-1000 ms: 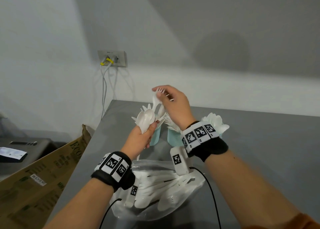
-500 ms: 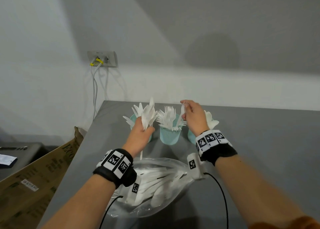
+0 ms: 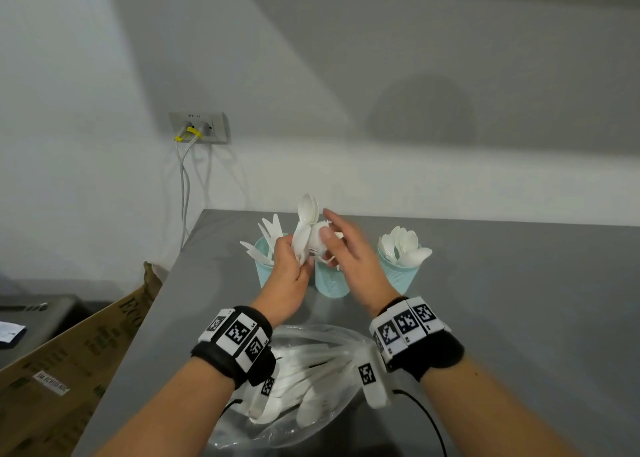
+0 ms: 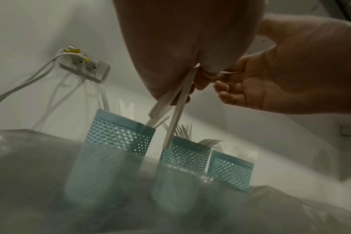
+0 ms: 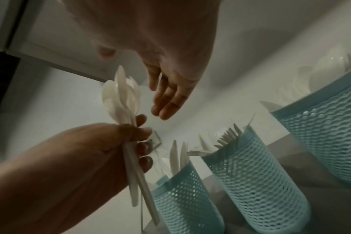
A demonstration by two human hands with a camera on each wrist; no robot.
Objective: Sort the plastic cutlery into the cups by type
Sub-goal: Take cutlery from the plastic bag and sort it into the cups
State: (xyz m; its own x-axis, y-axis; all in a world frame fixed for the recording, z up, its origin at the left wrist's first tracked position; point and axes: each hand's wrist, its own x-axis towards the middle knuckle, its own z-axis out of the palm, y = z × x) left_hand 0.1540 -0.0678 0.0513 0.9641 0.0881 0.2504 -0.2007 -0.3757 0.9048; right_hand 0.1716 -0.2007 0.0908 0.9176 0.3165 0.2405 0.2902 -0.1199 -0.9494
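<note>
The left hand (image 3: 289, 276) is raised above the row of three teal cups, its fingers curled round a bunch of white plastic spoons (image 3: 306, 226) by their handles, bowls pointing up and handles (image 4: 173, 114) hanging below the fist toward the middle cup (image 3: 330, 282). The right hand (image 3: 349, 259) is held just beside that bunch, over the middle cup, fingers straight and loosely spread with nothing in them; the right wrist view shows its fingertips (image 5: 164, 113) near the spoon bowls but apart from them. Left of the middle cup stands the knife cup (image 3: 263, 266), with flat blades fanning out of it; right of it stands the spoon cup (image 3: 401, 271), packed with spoon bowls. The middle cup's contents are covered by both hands in the head view; the wrist views show fork tines (image 5: 227, 135) in it. Nearer the person than the middle cup lies a clear plastic bag (image 3: 311, 384) of more white cutlery, half hidden under the wrist bands, its pieces too blurred to sort by type. How many spoons the left hand holds cannot be told.
</note>
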